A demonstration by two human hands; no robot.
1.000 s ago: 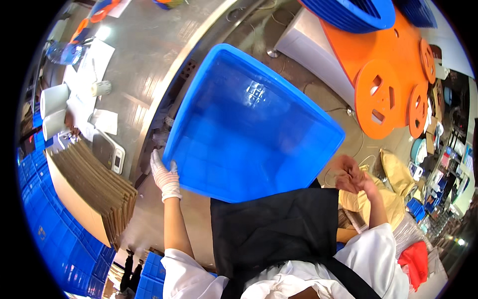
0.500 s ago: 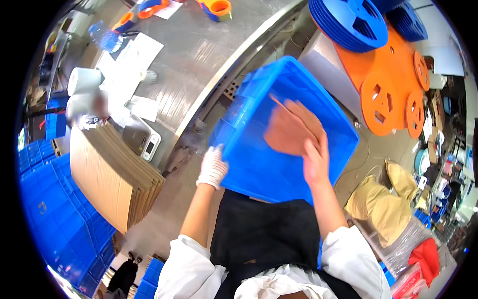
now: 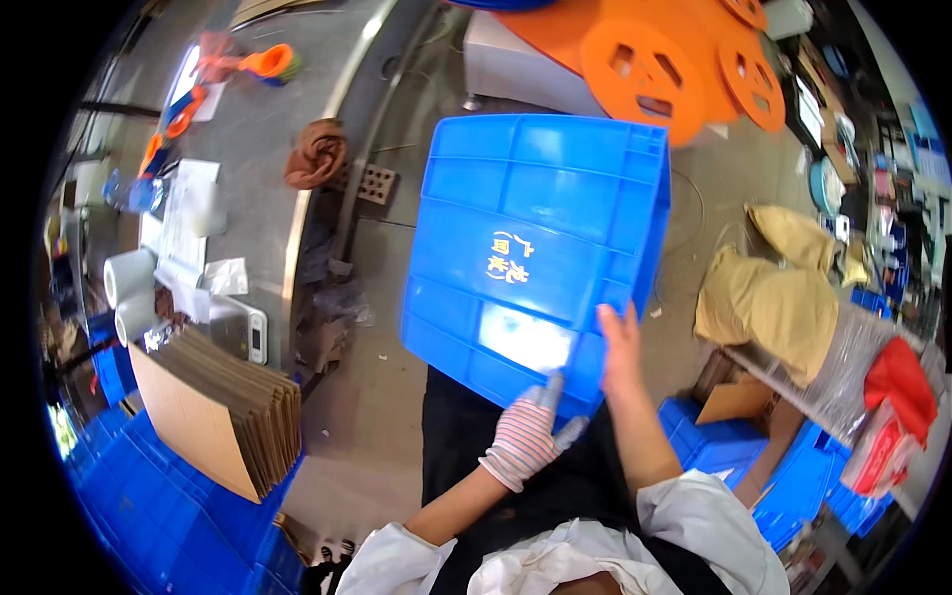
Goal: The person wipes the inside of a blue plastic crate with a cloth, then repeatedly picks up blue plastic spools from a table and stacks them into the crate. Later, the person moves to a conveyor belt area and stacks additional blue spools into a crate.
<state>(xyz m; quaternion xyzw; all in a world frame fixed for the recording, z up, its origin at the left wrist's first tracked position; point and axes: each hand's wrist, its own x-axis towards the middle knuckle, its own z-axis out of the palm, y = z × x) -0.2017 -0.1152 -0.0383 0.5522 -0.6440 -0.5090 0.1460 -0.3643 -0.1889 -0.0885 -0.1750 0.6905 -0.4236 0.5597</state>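
A blue plastic crate [image 3: 555,198] is tipped in front of me, with a ribbed outer face and yellow markings turned toward me. Its inside is hidden. My left hand [image 3: 526,436], in a striped glove with grey fingertips, grips the near edge. My bare right hand [image 3: 621,349] holds the right-hand edge; some of its fingers are out of sight behind the wall. At the table's edge, left of the crate, lies a crumpled brown cloth [image 3: 316,156].
On the left, the metal table [image 3: 268,109] carries paper rolls [image 3: 129,278], a small scale [image 3: 255,332] and papers. Flat cardboard [image 3: 208,416] stands stacked below. Large orange discs [image 3: 645,84] lie ahead. Tan sacks [image 3: 764,297] and blue bins [image 3: 709,436] sit at the right.
The crate has turned over from showing its open inside to showing an outer face. My right hand let go of the brown cloth, now on the table edge, and took the crate.
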